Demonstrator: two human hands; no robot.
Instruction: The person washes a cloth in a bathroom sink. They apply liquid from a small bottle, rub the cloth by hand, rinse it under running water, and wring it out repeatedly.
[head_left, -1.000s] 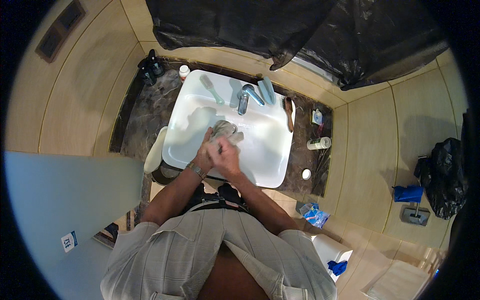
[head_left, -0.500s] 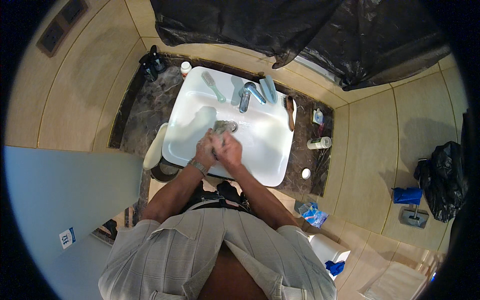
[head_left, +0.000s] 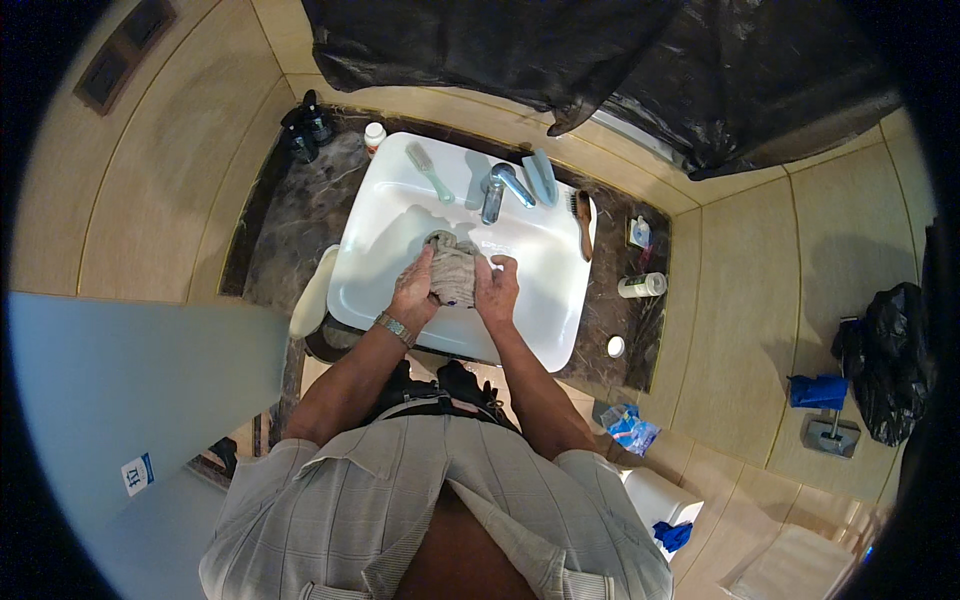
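Note:
Over the white sink, I hold a bunched, greyish-beige ribbed cloth between my two hands. My left hand, with a metal-banded watch at its wrist, grips the cloth's left side. On the opposite side my right hand pinches its edge, the index finger curled. The cloth's folds hide whether it is a sock or a plain rag. Behind it, the chrome faucet stands at the sink's back; the drain is hidden by the cloth.
On the sink's rim lie a pale green brush, a light blue brush and a wooden brush. The dark marble counter carries a white bottle, black bottles, a clear bottle and a white cap.
My hands were pressed together, blurred, around the cloth near the drain. They have moved apart, my right hand to the right, and the cloth now shows spread between them.

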